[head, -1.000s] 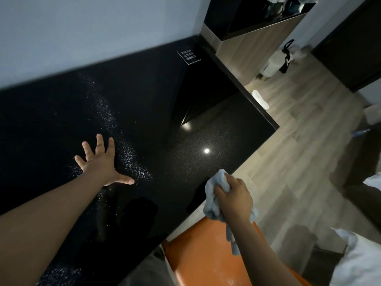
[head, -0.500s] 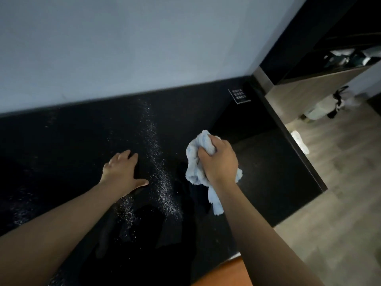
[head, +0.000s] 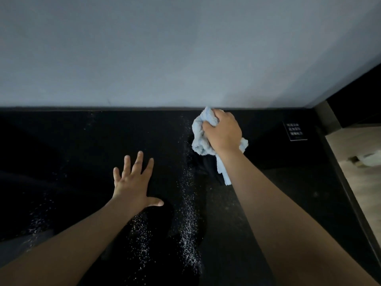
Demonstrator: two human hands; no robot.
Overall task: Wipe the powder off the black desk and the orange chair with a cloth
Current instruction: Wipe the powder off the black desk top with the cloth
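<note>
The black desk (head: 72, 153) fills the lower half of the view. White powder (head: 188, 221) runs across it in a streak from the wall toward me, with more scattered at the left. My right hand (head: 223, 133) grips a bunched light blue cloth (head: 201, 139) at the far edge of the desk, close to the wall, just right of the streak's top end. My left hand (head: 135, 183) lies flat on the desk with fingers spread, left of the streak. The orange chair is out of view.
A pale grey wall (head: 185, 48) rises directly behind the desk. A small black sign with white text (head: 295, 131) sits at the far right corner. The desk's right edge (head: 350, 203) drops to a wooden floor (head: 365, 182).
My right hand carried the cloth from beside the chair forward across the desk to the wall. The view swung left and up, and the chair left the frame. My left hand stayed flat on the desk.
</note>
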